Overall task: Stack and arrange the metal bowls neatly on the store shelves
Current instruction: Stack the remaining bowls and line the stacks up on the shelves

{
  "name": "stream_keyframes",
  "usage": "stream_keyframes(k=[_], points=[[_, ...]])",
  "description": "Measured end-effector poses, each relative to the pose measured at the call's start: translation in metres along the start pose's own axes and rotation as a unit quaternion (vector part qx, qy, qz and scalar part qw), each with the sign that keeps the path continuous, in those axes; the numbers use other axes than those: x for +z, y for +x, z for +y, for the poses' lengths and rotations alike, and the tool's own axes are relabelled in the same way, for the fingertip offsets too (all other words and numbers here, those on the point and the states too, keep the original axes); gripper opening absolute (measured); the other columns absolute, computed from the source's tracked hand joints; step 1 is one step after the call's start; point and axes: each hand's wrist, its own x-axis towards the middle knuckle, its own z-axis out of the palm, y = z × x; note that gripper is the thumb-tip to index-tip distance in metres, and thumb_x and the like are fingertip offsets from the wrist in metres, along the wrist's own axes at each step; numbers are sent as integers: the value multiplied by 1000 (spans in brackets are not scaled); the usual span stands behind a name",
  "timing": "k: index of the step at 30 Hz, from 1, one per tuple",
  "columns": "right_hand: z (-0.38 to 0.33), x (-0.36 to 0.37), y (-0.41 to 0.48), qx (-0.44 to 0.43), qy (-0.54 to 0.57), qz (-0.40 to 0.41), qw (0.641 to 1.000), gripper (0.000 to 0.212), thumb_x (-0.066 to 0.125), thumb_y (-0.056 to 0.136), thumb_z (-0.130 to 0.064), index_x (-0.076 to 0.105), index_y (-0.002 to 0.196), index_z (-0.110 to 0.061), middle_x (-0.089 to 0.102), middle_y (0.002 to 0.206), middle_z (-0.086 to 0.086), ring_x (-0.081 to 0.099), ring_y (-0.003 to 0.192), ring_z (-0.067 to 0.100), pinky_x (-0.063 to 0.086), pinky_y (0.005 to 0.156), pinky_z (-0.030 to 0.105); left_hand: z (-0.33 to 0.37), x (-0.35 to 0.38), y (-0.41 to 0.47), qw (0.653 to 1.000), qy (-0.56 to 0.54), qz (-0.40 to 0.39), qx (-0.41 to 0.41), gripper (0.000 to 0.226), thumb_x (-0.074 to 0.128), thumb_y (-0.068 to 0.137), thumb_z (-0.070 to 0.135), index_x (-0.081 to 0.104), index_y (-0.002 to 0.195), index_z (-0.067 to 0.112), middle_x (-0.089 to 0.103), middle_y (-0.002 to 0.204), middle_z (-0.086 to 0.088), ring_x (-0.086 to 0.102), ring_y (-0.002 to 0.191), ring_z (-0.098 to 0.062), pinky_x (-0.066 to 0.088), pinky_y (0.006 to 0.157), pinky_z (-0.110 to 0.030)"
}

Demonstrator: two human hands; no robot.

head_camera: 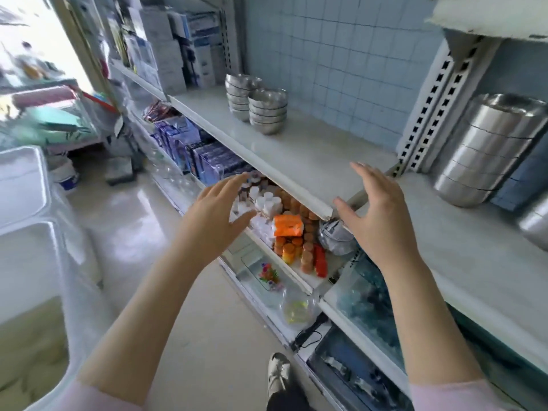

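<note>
Small metal bowls [241, 94]: a nested stack, rims up, toward the back edge of the shelf [296, 152], left of its middle.
Second bowl stack [268, 112]: same kind, just beside the first and a little nearer the front edge; whether the two stacks touch cannot be told.
Large metal bowls [486, 149]: a tall nested stack on the neighbouring shelf board [462, 250] to the right, near its back left corner, beside the slotted post [430, 114]; it leans in this wide view.
Further metal bowl [533, 226]: at the right edge of that board, cut off by the frame.
Left hand [219, 215]: released, fingers spread, holding nothing; in the air just in front of the shelf's front edge.
Right hand [376, 215]: released, fingers spread, holding nothing; over the front right corner of the shelf, where the two boards meet. Contact with the board cannot be told.
Sleeves [444, 396]: pale pink, at both forearms.
Lower shelf [299, 277]: small white and orange-capped bottles, an orange packet [287, 225], a grey metal item [335, 235] partly hidden under the board.
Boxes [207, 161]: blue and purple, further left on the lower shelf.
Wall [341, 54]: pale blue tiles behind the small bowls.
Floor [178, 321]: pale, glossy; one shoe [277, 372] near the shelf base.
White tub [26, 203]: at far left.
</note>
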Motion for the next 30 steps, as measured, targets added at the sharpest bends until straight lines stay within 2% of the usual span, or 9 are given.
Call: stream_keyframes(k=[7, 11, 14, 17, 21, 25, 27, 30], points=[[-16, 102, 128, -15, 41, 3, 999, 60, 67, 90, -30, 47, 143, -11, 49, 146, 9, 42, 135, 26, 32, 114, 45, -110, 6, 105, 1000, 3, -2, -28, 67, 63, 91, 38, 32, 149, 27, 45, 148, 0, 41, 135, -24, 34, 109, -41], [-23, 149, 222, -18, 49, 16, 999, 59, 70, 88, -27, 50, 140, -8, 51, 144, 11, 44, 134, 25, 29, 114, 37, -168, 10, 186, 999, -14, -14, -33, 66, 64, 90, 38, 35, 148, 25, 45, 148, 1, 46, 131, -25, 38, 109, -43], [-34, 181, 284, -31, 49, 28, 998, 57, 72, 87, -26, 53, 137, -6, 55, 141, 12, 47, 132, 28, 32, 113, 37, -209, 13, 235, 999, -13, -7, -33, 66, 60, 90, 43, 34, 148, 25, 45, 148, 1, 45, 132, -24, 39, 109, -44], [-43, 208, 328, -25, 48, 21, 998, 57, 71, 87, -30, 53, 137, -9, 55, 140, 9, 47, 131, 27, 33, 112, 38, -247, 23, 276, 998, -39, -10, -45, 71, 58, 86, 49, 32, 148, 27, 45, 148, 0, 46, 130, -24, 40, 106, -43], [-51, 237, 379, -7, 15, 5, 1000, 60, 71, 87, -33, 50, 141, -16, 51, 144, 4, 43, 134, 24, 30, 114, 36, -293, 54, 346, 991, -114, -53, -47, 84, 62, 80, 57, 27, 150, 26, 40, 151, -2, 41, 135, -23, 35, 109, -40], [-55, 266, 424, 21, -62, -32, 997, 72, 72, 83, -42, 43, 146, -21, 44, 151, 1, 38, 139, 19, 25, 115, 31, -326, 104, 428, 965, -218, -143, -27, 109, 72, 69, 58, 15, 153, 20, 29, 157, -6, 34, 141, -22, 31, 114, -41], [-55, 282, 441, 48, -103, -58, 992, 80, 72, 80, -49, 38, 149, -25, 41, 153, -1, 36, 141, 18, 24, 115, 32, -333, 128, 465, 943, -279, -181, 3, 118, 81, 66, 45, 10, 154, 9, 27, 157, -12, 32, 142, -26, 30, 115, -44], [-57, 299, 457, 113, -144, -72, 980, 88, 71, 75, -59, 35, 150, -30, 41, 153, -4, 36, 136, 14, 26, 115, 39, -342, 154, 508, 888, -390, -237, 60, 119, 89, 62, 20, 11, 149, -2, 38, 149, -20, 40, 138, -30, 34, 113, -46]])
